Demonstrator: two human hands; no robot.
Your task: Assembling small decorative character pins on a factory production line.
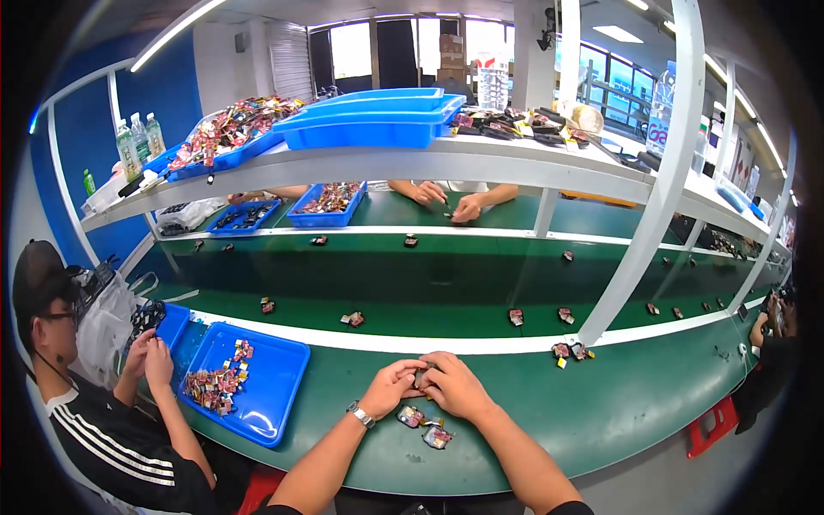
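My left hand (pixel 390 388), with a watch on its wrist, and my right hand (pixel 457 388) meet over the green bench. Between their bent fingers is a small dark electronic part (pixel 421 378), mostly covered by the fingers. Just in front of the hands lie two small electronic assemblies, one with a red board (pixel 410 416) and one pale and reddish (pixel 438 438). A little yellow piece shows beside them. Farther right, a small cluster of similar assemblies (pixel 562 351) rests by the bench's white rail.
A blue tray (pixel 287 378) with many red-and-yellow parts stands left, beside a seated person (pixel 103 412) handling something. Beyond the white rail, a green conveyor belt (pixel 429 283) carries scattered assemblies. Blue trays (pixel 369 129) sit on the shelf above; its slanted post (pixel 639 189) rises at right.
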